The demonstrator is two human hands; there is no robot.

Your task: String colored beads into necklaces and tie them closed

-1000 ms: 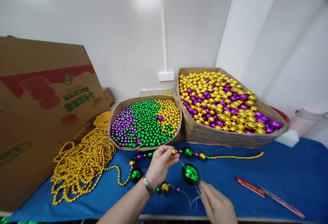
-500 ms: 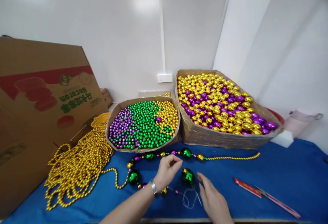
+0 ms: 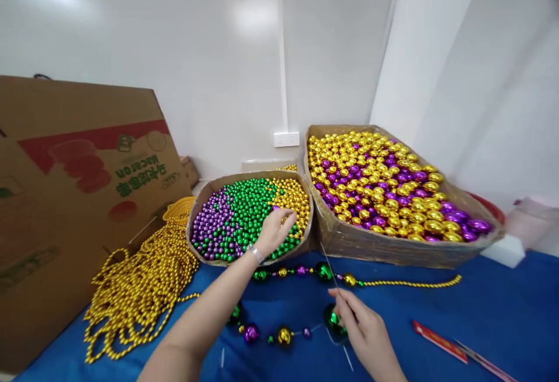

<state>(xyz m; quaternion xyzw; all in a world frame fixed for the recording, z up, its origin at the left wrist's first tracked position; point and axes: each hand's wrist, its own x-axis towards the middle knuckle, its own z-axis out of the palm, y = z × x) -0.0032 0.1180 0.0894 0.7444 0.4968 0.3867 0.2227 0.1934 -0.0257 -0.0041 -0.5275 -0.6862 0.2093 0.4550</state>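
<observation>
My left hand reaches into the small cardboard tray of purple, green and gold beads, its fingers curled down on the beads near the gold patch. My right hand pinches a thin needle that points up and away, with the thread trailing below it. Just left of that hand, a large green bead lies on the blue cloth, next to a partly strung row of gold, purple and green beads. A second strung strand runs along the front of the trays.
A large tray of bigger gold and purple beads stands at the right. A heap of gold bead strands lies at the left beside a big cardboard box. A red strip and scissors lie at the right front.
My left hand has left the strand and gone up into the small bead tray. My right hand has picked up the needle. The large green bead has dropped onto the cloth.
</observation>
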